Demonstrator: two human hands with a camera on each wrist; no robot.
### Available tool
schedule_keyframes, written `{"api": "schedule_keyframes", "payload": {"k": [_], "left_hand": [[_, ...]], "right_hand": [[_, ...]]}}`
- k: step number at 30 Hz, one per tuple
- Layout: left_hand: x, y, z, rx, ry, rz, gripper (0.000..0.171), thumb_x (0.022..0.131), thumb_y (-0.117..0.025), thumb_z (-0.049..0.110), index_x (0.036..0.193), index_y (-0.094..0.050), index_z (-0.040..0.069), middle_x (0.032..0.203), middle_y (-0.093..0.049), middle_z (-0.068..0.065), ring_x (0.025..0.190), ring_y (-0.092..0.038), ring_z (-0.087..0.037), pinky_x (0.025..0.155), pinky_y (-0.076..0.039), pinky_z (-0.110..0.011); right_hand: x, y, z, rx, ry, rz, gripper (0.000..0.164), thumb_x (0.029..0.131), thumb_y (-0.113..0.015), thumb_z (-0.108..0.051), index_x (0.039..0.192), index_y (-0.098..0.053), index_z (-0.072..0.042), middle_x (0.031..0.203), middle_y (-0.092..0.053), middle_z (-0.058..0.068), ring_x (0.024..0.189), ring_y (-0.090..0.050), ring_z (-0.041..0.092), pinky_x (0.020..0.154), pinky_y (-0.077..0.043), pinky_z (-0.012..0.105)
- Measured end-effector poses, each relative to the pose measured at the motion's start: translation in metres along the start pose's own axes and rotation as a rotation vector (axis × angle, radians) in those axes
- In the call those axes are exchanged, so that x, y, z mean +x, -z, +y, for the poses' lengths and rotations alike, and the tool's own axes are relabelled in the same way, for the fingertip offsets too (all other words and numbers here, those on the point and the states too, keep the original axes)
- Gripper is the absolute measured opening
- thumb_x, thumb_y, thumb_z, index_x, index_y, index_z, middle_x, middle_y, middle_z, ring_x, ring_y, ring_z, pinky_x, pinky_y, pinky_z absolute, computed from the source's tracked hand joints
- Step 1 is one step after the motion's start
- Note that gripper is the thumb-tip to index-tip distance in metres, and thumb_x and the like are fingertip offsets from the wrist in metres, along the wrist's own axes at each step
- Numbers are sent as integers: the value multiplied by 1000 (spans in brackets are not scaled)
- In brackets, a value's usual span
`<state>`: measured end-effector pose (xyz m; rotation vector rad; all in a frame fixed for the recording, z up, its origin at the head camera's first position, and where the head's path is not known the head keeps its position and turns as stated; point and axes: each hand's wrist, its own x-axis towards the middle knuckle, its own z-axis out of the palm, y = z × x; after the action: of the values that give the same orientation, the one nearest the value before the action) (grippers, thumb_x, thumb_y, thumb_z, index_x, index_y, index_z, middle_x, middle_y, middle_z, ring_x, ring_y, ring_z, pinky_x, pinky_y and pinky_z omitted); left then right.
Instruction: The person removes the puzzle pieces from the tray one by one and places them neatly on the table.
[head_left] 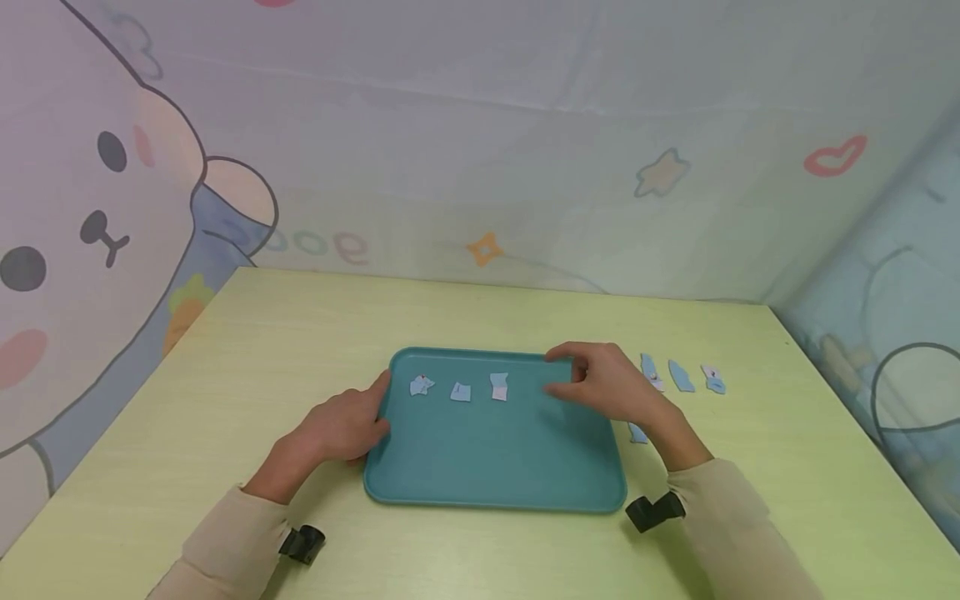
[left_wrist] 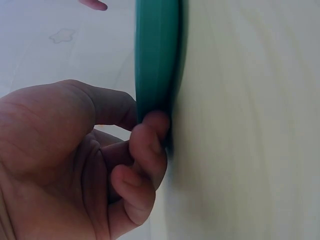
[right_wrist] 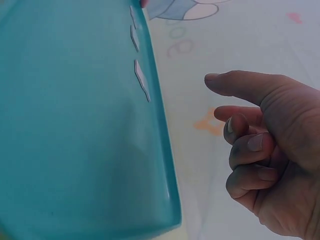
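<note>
A teal tray (head_left: 495,467) lies on the table. My left hand (head_left: 341,425) grips its left edge, and the left wrist view shows the curled fingers (left_wrist: 147,150) against the rim. Along the tray's far side lie three small flat pieces with irregular outlines: a pale-blue piece (head_left: 421,385) at left, a blue-and-pinkish piece (head_left: 461,392) in the middle and a taller blue-and-pink piece (head_left: 498,387). My right hand (head_left: 611,383) is raised over the tray's right end, thumb and index finger apart, nothing between them. Its other fingers (right_wrist: 250,150) are loosely bent.
On the table right of the tray are several more flat pieces: a blue-and-pink piece (head_left: 648,367), a plain blue piece (head_left: 681,376), a pink-and-blue piece (head_left: 713,379) and a partly hidden piece (head_left: 637,432) by the right wrist. A printed cloth (head_left: 450,167) hangs behind the table.
</note>
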<state>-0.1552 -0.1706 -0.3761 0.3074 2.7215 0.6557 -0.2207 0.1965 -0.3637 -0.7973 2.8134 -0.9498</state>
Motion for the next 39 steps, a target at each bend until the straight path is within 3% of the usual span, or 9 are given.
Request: {"api": "schedule_keyframes", "payload": {"k": [12, 39], "left_hand": [[1, 1, -1, -1, 9, -2, 76, 100, -48, 9, 165, -15, -9, 53, -51, -1, 46, -50, -14, 49, -33, -28], [0, 1, 1, -11, 7, -4, 75, 99, -48, 9, 165, -15, -9, 53, -51, 0, 45, -50, -13, 48, -31, -27]], "right_hand": [[23, -15, -3, 25, -9, -63, 46, 92, -81, -25, 131, -72, -5, 66, -54, -2, 57, -48, 13, 59, -42, 31], [51, -42, -5, -79, -3, -168, 50, 90, -83, -33, 130, -73, -6, 75, -61, 0, 66, -51, 12, 63, -43, 29]]}}
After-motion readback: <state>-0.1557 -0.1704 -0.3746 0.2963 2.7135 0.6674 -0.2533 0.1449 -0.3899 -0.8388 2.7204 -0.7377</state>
